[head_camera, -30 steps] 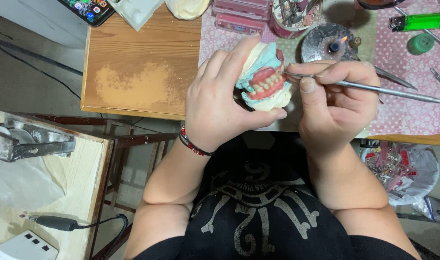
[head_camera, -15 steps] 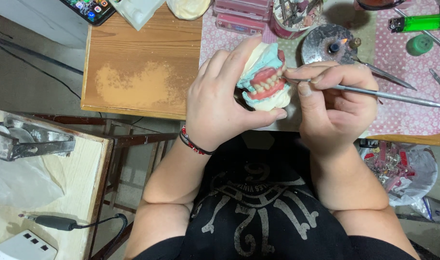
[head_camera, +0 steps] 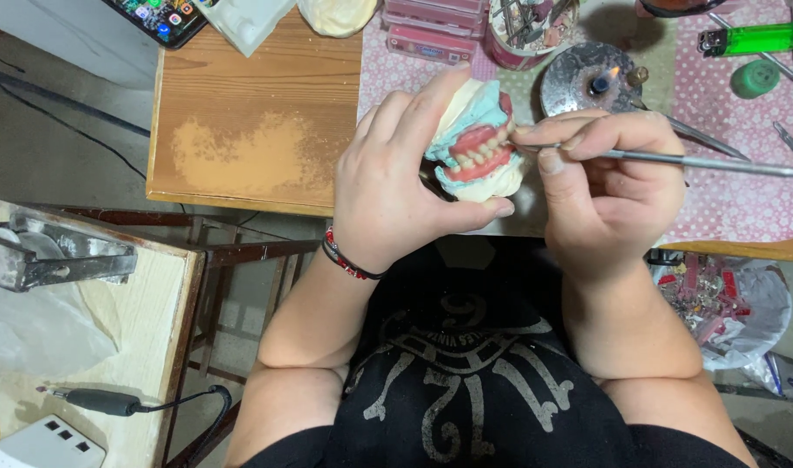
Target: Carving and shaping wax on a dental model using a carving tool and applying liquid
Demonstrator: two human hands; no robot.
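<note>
Dental model between both hands; burner behind; lighter far right

A black T-shirt with a pale grey printed design covers the torso. Above it, a red-and-black beaded bracelet circles the left wrist; both forearms are bare.

A green lighter lies at the top right on the pink dotted cloth, with a green cap just below it. A lit burner stands near a tool cup. A phone lies top left; a plastic bag sits lower right
</note>
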